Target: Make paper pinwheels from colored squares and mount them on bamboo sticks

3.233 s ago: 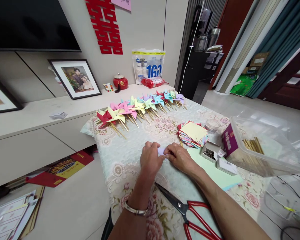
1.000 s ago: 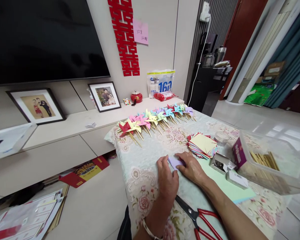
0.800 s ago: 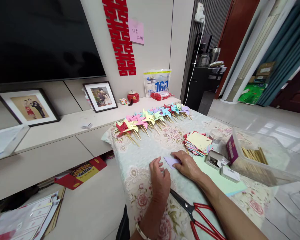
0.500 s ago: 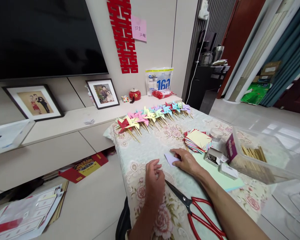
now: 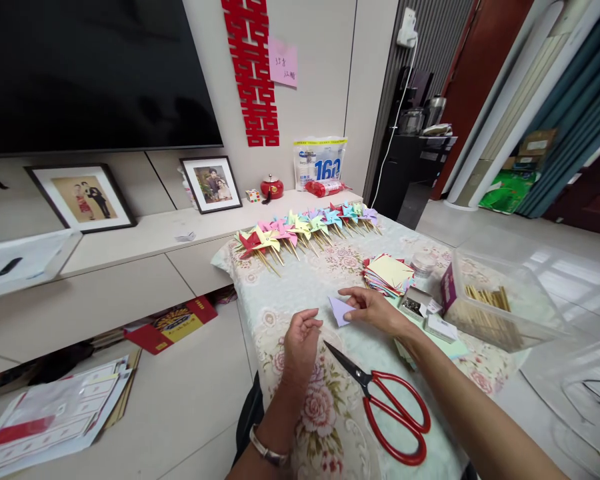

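A small piece of folded lavender paper [image 5: 337, 309] is pinched between the thumb and fingers of my right hand [image 5: 375, 312], just above the flowered tablecloth [image 5: 325, 417]. To the left of the paper, apart from it, my left hand [image 5: 300, 343] has loosely bent fingers with nothing in them. Red-handled scissors [image 5: 363, 379] lie between my forearms, blades closed and tip close to my left hand. Beyond my right hand sits a stack of cut coloured paper squares [image 5: 391, 272], pale yellow on top. Finished paper pinwheels [image 5: 300, 228] on sticks line the table's far side.
Right of my right arm, an open small box of metal pins [image 5: 413, 307] and a white box [image 5: 441, 328] rest on pale green paper [image 5: 457, 348]. A clear plastic bin [image 5: 535, 320] holds wooden sticks [image 5: 490, 300]. A low cabinet [image 5: 155, 230] runs along the wall.
The folded lavender paper is tilted up more and shows more of its face in my right hand. My left hand has drawn slightly back from the scissors' tip. The view has shifted slightly.
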Demonstrator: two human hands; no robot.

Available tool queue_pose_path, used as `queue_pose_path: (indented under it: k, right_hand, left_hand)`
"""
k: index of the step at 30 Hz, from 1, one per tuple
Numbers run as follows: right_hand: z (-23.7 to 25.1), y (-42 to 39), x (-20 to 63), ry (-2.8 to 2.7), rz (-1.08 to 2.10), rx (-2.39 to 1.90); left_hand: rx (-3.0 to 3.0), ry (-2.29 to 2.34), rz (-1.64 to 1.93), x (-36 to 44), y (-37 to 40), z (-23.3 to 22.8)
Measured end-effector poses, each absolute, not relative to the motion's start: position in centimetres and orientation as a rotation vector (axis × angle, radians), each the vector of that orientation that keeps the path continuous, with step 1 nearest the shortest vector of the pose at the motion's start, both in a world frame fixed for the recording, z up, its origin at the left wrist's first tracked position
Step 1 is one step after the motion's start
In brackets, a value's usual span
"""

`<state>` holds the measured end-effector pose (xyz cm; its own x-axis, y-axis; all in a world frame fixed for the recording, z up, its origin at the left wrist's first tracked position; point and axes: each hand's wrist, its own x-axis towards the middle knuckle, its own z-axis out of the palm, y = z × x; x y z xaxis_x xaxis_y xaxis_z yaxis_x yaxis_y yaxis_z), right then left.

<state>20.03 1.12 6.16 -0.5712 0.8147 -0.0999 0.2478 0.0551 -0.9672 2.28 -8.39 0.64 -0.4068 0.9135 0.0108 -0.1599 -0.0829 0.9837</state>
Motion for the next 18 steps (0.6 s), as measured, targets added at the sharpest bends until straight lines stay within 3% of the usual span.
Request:
queue_pose_path:
  k: [6, 10, 18]
  right_hand:
    - [6.8, -6.7, 21.3, -1.375, 1.941, -0.957]
    - [5.9, -10.8, 21.7, -1.187, 2.09, -0.854]
    - [4.4, -12.5, 21.8, -1.192, 2.021, -0.892]
  left_hand:
    - [0.871, 0.721, 1.302, 2.9, -12.1, 1.8]
    - [0.913, 0.58, 1.113, 3.0, -14.0, 2.7]
    - [1.122, 0.628, 1.135, 2.9, -14.2, 3.1]
